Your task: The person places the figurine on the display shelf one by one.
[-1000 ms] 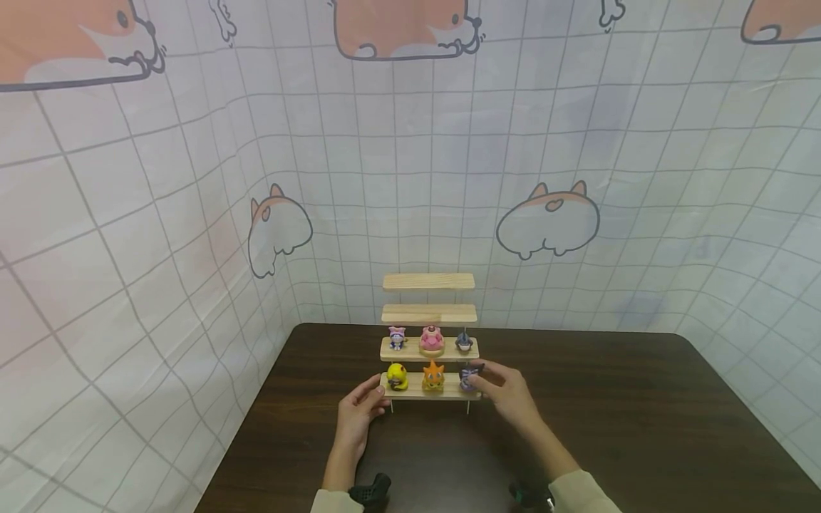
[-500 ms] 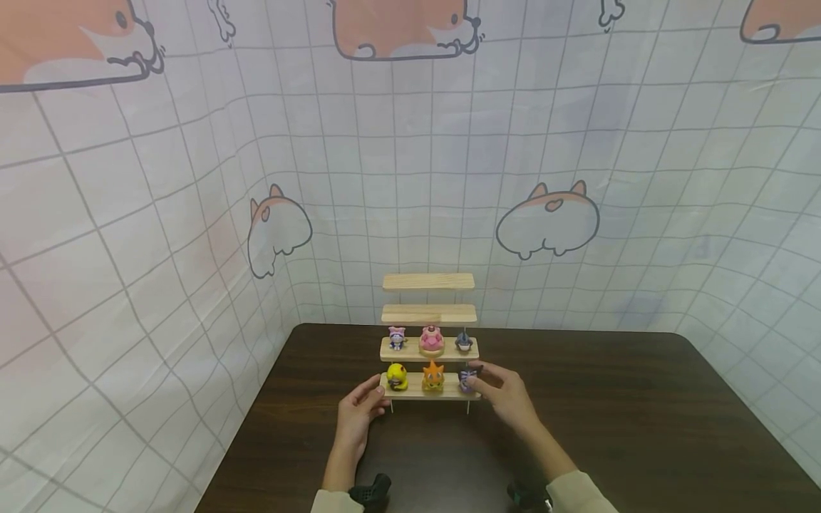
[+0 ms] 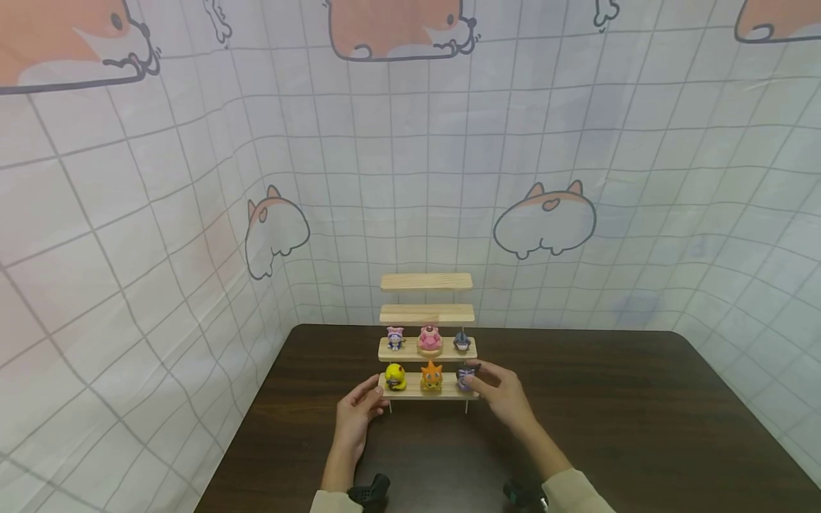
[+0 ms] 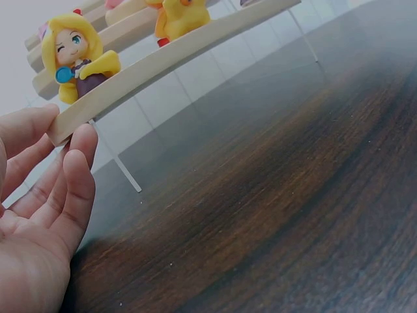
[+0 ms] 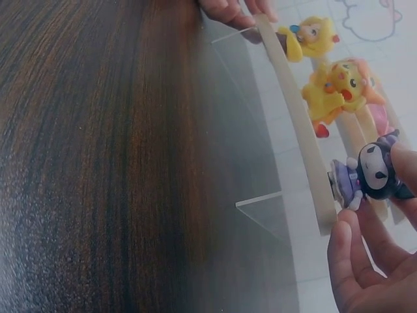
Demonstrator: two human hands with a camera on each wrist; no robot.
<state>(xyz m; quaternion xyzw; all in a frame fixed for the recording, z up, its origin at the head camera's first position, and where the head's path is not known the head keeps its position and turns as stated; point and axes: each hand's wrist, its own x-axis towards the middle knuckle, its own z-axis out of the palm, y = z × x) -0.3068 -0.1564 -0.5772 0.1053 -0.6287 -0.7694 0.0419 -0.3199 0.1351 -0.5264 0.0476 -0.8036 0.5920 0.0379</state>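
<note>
A tiered wooden display stand (image 3: 413, 385) holds small toy figurines on its two lower shelves. My left hand (image 3: 356, 415) pinches the left end of the bottom shelf, thumb above and fingers below, as the left wrist view shows. Beside it sits a yellow-haired doll figurine (image 4: 71, 55) with a blue thing at its front. An orange-and-yellow figurine (image 3: 432, 377) stands mid-shelf. At the right end, my right hand (image 3: 509, 399) holds a black-hooded figurine (image 5: 374, 171) in a purple dress by its head. Its base is at the shelf top; firm contact is unclear.
On the second shelf stand a pink-and-white figurine (image 3: 395, 338), a large pink one (image 3: 430, 341) and a grey-blue one (image 3: 462, 341). Two bare upper shelves (image 3: 426, 282) rise behind. Clear legs (image 5: 257, 199) carry the stand on a dark wooden table (image 3: 577, 399), before a grid-patterned cloth (image 3: 410, 214).
The right hand and the black-hooded figurine have shifted very slightly left along the bottom shelf. The left hand keeps its grip on the shelf end. The head view has turned a touch.
</note>
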